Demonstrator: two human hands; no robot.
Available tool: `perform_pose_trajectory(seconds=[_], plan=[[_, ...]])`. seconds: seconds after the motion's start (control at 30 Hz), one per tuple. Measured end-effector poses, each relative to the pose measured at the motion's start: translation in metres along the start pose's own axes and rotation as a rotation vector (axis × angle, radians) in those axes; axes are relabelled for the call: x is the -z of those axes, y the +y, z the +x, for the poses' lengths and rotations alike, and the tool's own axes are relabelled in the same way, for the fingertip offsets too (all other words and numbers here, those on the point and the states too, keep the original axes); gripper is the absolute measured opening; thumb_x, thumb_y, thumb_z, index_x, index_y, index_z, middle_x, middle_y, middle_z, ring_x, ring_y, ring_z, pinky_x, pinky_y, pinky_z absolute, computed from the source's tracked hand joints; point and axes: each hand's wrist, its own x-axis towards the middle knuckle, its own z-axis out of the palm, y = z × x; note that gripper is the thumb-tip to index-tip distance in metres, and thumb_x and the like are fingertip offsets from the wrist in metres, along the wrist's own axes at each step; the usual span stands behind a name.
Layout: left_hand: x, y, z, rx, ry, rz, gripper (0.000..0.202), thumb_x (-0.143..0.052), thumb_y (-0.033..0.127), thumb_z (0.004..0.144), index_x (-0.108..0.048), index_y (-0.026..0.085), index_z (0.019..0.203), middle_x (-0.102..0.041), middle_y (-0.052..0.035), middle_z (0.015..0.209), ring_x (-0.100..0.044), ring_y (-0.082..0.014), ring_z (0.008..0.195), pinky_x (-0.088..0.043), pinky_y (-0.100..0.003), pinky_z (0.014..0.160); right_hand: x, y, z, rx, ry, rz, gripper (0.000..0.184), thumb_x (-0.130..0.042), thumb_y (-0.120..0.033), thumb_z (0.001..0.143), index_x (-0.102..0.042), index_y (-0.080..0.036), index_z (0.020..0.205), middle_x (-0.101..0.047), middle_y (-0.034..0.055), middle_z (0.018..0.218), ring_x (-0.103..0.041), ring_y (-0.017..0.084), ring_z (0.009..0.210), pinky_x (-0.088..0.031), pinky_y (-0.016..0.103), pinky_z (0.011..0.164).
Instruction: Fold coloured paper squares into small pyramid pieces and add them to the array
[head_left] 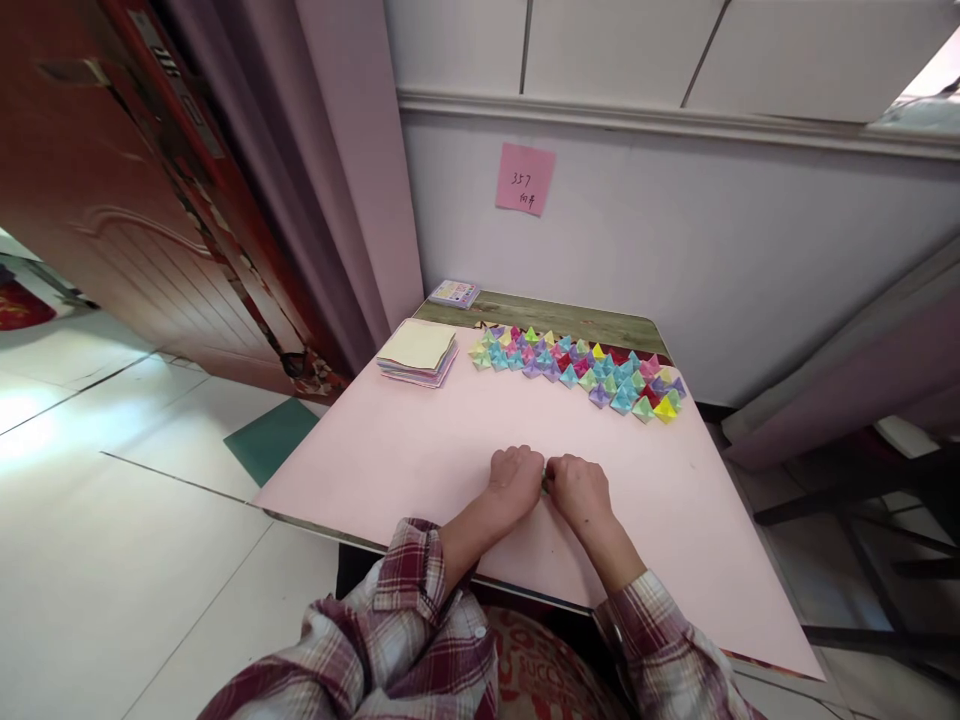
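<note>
Green paper piece (544,482), barely visible, pinched between left hand (514,483) and right hand (579,490), both curled. Seems light, thin, easy to crush; best grip at edges, fingertips only.

It looked like a room in a home: carved wooden door (90,220), mauve curtain (352,170), tiled floor (112,560), small craft table (570,320) against the wall

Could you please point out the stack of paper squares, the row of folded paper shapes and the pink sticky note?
stack of paper squares (418,347): head view, middle of the top sheet.
folded paper shapes (577,372): head view, middle of the cluster.
pink sticky note (525,178): head view, its centre.
</note>
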Motion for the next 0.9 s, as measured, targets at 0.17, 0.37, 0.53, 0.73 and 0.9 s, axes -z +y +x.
perform_pose_trajectory(seconds=[0.17,0.37,0.53,0.73,0.9], plan=[[0.000,-0.009,0.007,0.023,-0.017,-0.020,0.019,-0.051,0.013,0.077,-0.069,0.018,0.082,-0.071,-0.0107,0.090,-0.066,-0.0265,0.085,-0.046,-0.034,0.069,0.003,0.002,0.003,-0.004,0.004,0.010,0.017,-0.059,-0.019,0.082,-0.072,-0.022,0.072,-0.068,0.0058,0.081,-0.062,0.017,0.069,-0.031,0.029,0.060],[0.000,-0.009,0.006,0.030,-0.020,-0.040,0.016,-0.053,0.015,0.076,-0.068,0.017,0.076,-0.070,-0.0107,0.086,-0.066,-0.0264,0.081,-0.045,-0.033,0.067,0.003,0.002,0.002,-0.011,0.014,0.032,0.018,-0.059,-0.018,0.081,-0.073,-0.023,0.070,-0.068,0.0043,0.081,-0.061,0.016,0.071,-0.030,0.028,0.059],[0.000,-0.007,0.000,0.030,0.015,-0.039,0.018,-0.049,0.016,0.079,-0.067,0.017,0.077,-0.069,-0.0102,0.085,-0.064,-0.0245,0.082,-0.043,-0.032,0.068,0.002,0.000,-0.002,-0.012,0.040,0.055,0.019,-0.058,-0.019,0.082,-0.073,-0.022,0.072,-0.068,0.0046,0.081,-0.061,0.016,0.068,-0.031,0.028,0.058],[-0.001,-0.013,-0.003,-0.052,0.057,-0.043,0.017,-0.049,0.016,0.082,-0.066,0.019,0.079,-0.065,-0.0092,0.091,-0.061,-0.0246,0.086,-0.043,-0.035,0.074,-0.002,0.015,-0.013,-0.035,0.162,0.397,0.013,-0.061,-0.026,0.082,-0.074,-0.029,0.083,-0.070,-0.0004,0.085,-0.065,0.016,0.074,-0.041,0.025,0.062],[0.004,-0.022,0.001,-0.145,0.049,-0.058,0.017,-0.052,0.011,0.079,-0.065,0.019,0.073,-0.062,-0.0071,0.087,-0.059,-0.0227,0.086,-0.043,-0.035,0.077,-0.004,0.030,-0.031,0.130,0.265,0.469,0.016,-0.059,-0.028,0.084,-0.072,-0.027,0.094,-0.070,0.0004,0.092,-0.065,0.016,0.077,-0.046,0.026,0.070]])
